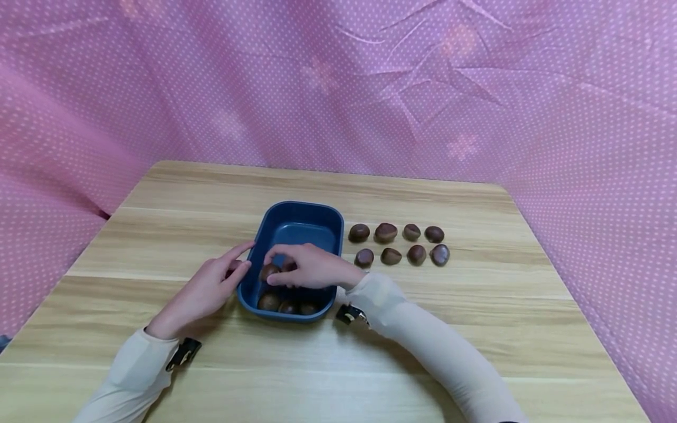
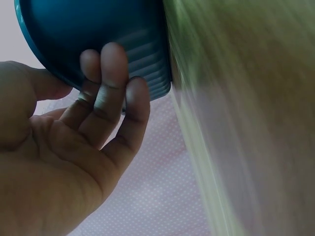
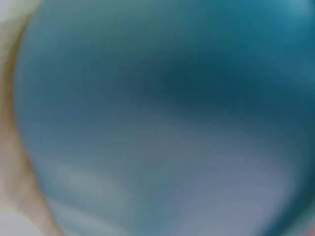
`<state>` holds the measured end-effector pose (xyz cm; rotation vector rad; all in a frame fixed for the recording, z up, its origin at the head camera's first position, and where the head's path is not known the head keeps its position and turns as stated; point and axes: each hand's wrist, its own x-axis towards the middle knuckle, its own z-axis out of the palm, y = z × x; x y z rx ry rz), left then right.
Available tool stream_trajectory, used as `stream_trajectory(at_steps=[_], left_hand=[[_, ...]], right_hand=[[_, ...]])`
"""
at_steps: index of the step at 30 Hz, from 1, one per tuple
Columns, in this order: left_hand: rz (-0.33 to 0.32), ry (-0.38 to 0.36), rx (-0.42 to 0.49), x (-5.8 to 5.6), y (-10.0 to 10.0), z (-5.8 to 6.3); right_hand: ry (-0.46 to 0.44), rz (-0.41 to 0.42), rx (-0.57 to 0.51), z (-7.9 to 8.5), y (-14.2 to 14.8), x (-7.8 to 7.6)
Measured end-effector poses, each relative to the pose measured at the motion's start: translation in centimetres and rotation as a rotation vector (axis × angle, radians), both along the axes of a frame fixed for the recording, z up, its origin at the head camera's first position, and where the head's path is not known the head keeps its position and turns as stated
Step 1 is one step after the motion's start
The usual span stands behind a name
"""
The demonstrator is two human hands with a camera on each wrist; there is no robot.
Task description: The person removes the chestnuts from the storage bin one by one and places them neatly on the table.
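A dark blue rectangular box [image 1: 288, 204] stands on the table with its near part holding brown chestnuts [image 1: 268, 302], some partly hidden by my right hand. My left hand [image 1: 214, 282] holds the box's left side. In the left wrist view its thumb is at the rim and its bent fingers [image 2: 113, 64] lie against the ribbed outer wall. Reaching in over the right rim, my right hand [image 1: 312, 267] pinches a chestnut [image 1: 270, 272] between thumb and forefinger, low inside the box. The right wrist view shows only the blurred blue box wall [image 3: 147, 123].
To the right of the box, several more chestnuts [image 1: 386, 232] lie on the wooden table [image 1: 423, 352] in two neat rows. A pink dotted cloth [image 1: 338, 88] hangs behind the table and along its sides.
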<state>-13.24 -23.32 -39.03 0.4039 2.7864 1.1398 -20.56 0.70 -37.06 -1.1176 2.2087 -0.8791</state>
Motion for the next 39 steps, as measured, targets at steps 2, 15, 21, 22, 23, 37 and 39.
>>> stream_trajectory(at_steps=[2, 15, 21, 22, 23, 37, 39], left_hand=[[0.004, 0.002, 0.005, 0.0, 0.0, 0.0], [0.011, 0.037, 0.014, 0.1, 0.2, 0.4], [0.014, 0.023, 0.013, 0.1, 0.2, 0.5], [0.015, 0.022, 0.012, 0.1, 0.2, 0.4], [0.015, 0.021, 0.011, 0.1, 0.1, 0.4], [0.006, 0.011, 0.011, 0.3, 0.1, 0.1], [0.006, 0.008, 0.013, 0.3, 0.1, 0.1]], right_hand=[[-0.003, -0.013, -0.049, 0.4, 0.9, 0.1], [0.087, -0.19, -0.166, 2.5, 8.9, 1.5], [0.138, -0.268, -0.13, 1.8, 12.2, 2.3], [0.131, -0.268, -0.13, 1.6, 12.6, 2.3], [0.129, -0.268, -0.126, 1.3, 12.9, 2.4], [0.254, -0.242, 0.044, -2.5, 15.3, 2.1], [0.296, -0.244, 0.082, -2.6, 15.2, 2.1]])
